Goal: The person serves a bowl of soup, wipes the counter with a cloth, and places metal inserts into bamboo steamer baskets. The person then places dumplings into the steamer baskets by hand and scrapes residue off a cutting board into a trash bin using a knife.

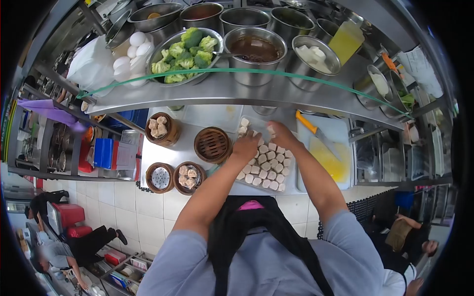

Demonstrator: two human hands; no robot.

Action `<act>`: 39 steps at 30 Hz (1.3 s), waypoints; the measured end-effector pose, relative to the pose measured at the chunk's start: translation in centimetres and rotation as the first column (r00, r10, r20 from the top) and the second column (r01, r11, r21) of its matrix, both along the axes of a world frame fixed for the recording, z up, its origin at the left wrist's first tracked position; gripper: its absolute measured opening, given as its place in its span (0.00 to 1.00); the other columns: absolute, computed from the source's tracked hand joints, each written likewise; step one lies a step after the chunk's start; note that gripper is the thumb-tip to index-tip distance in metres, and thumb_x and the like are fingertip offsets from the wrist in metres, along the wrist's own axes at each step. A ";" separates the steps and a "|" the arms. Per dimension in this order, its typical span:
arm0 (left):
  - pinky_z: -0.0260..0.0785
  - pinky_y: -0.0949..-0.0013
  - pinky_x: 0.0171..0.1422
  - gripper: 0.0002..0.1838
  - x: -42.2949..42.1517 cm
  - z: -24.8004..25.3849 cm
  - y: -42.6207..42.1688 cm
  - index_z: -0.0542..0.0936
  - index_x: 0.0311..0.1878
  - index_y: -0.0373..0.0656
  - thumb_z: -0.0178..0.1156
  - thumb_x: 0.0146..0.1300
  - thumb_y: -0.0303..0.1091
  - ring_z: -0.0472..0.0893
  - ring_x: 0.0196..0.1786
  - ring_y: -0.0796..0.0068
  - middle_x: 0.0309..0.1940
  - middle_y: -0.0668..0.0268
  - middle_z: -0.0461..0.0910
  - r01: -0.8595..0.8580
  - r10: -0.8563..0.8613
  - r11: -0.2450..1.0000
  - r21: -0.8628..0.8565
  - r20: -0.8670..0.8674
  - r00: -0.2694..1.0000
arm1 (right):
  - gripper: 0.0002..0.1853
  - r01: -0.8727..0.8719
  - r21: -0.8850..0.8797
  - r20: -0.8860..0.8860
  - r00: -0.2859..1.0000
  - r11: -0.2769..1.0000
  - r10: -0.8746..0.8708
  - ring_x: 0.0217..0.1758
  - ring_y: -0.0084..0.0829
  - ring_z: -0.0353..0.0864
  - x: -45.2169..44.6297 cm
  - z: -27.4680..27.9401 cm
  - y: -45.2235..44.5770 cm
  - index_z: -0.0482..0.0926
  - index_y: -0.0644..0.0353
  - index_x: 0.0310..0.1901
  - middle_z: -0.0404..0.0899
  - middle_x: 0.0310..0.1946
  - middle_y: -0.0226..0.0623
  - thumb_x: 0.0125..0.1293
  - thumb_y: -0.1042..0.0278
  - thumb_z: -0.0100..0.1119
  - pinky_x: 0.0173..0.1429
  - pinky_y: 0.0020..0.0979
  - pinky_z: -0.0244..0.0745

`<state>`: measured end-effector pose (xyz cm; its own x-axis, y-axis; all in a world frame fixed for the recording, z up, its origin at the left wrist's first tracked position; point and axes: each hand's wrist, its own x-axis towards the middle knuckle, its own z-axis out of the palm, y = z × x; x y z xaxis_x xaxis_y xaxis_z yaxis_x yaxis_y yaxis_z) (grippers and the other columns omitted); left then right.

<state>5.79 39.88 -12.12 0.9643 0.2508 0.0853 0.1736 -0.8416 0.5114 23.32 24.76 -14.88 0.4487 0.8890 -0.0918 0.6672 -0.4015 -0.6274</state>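
A clear tray of pale, rounded pieces lies on the steel counter in front of me. My left hand is over the tray's left side, its fingers curled down at the pieces. Across from it, at the tray's far right, my right hand has its fingers closed near a pale piece. To the left stand a slatted bamboo steamer, two steamers with dumplings and one with a perforated liner.
A knife with a yellow handle lies on a cutting board at the right. The steel shelf above holds broccoli, eggs and several metal pots. Other people are at the lower left and lower right.
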 end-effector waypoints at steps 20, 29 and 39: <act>0.75 0.61 0.59 0.18 -19.5 8.5 9.9 0.82 0.56 0.43 0.62 0.64 0.36 0.84 0.54 0.63 0.52 0.57 0.84 -0.004 0.171 0.833 -0.554 0.250 0.953 | 0.41 0.748 0.042 -0.979 0.162 0.662 -0.121 0.56 0.30 0.78 -11.9 6.4 -16.3 0.58 0.43 0.76 0.69 0.64 0.35 0.64 0.70 0.68 0.48 0.25 0.83; 0.70 0.50 0.51 0.10 -31.2 1.2 18.8 0.78 0.41 0.44 0.66 0.60 0.36 0.81 0.44 0.51 0.36 0.57 0.82 -0.846 0.845 0.533 -0.026 0.079 0.529 | 0.42 0.508 0.105 -0.987 0.159 0.855 0.027 0.55 0.33 0.80 -14.8 13.6 -0.6 0.58 0.44 0.76 0.71 0.64 0.36 0.62 0.77 0.67 0.47 0.29 0.86; 0.70 0.53 0.53 0.13 -32.3 -2.4 18.2 0.78 0.45 0.46 0.67 0.58 0.34 0.78 0.51 0.56 0.45 0.61 0.79 -0.791 0.755 0.608 0.071 0.258 0.603 | 0.42 0.184 0.224 -0.973 0.102 0.957 0.208 0.53 0.36 0.82 -22.9 17.0 11.5 0.59 0.44 0.72 0.73 0.59 0.39 0.60 0.79 0.69 0.49 0.38 0.87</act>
<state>-26.51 58.11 -14.48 0.3744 0.8592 0.3487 0.7177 -0.5066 0.4778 0.43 36.27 2.09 0.1197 0.9627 -0.2425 -0.6193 -0.1185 -0.7762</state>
